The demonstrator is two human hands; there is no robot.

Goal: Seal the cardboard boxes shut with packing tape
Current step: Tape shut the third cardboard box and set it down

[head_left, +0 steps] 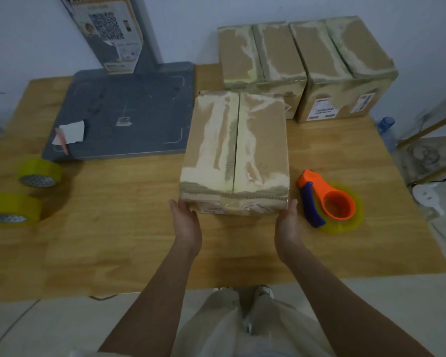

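A brown cardboard box (234, 153) with torn paper patches lies in the middle of the wooden table (129, 228), its two top flaps meeting along a centre seam. My left hand (186, 225) presses its near left corner and my right hand (287, 222) its near right corner, fingers stretched flat against the box's sides. To the right of the box lies an orange and blue tape dispenser (330, 199) loaded with a clear yellowish roll. Two yellow tape rolls (40, 171) (12, 207) lie at the table's left edge.
Two more cardboard boxes (260, 55) (345, 70) stand at the back right. A grey scale platform (124, 112) with a paper scrap and an upright post fills the back left. A blue bottle (386, 124) sits beyond the right edge. My legs show below the table's near edge.
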